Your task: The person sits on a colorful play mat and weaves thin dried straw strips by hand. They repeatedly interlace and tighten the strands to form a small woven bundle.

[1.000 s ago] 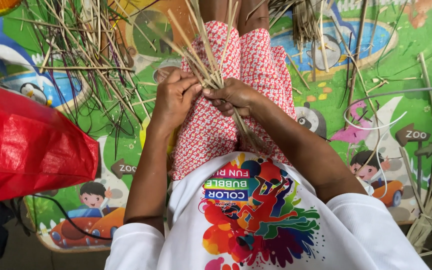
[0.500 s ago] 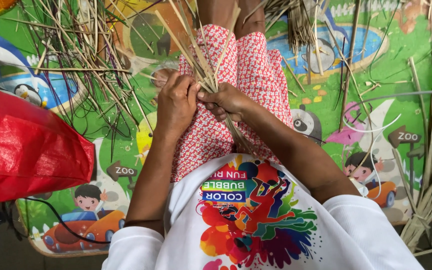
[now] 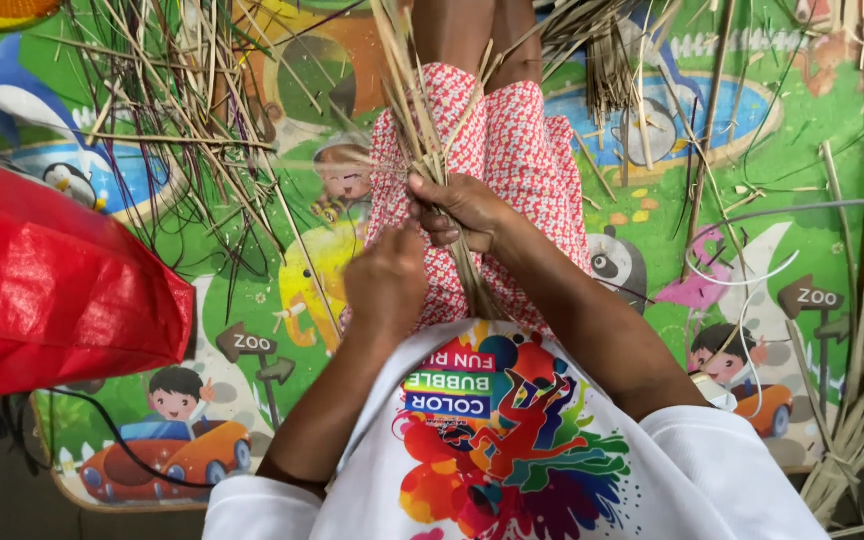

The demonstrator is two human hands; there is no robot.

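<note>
Straw bundle (image 3: 422,120) upright, right hand (image 3: 462,212) gripping

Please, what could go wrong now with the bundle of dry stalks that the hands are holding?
1. Only the right hand grips the bundle of dry stalks; the left hand sits just below, so stalks might slip out and the bundle loosen.
2. The stiff stalk ends point many ways, so they might prick the fingers.
3. The loose stalks on the play mat lie close and might tangle in.
</note>
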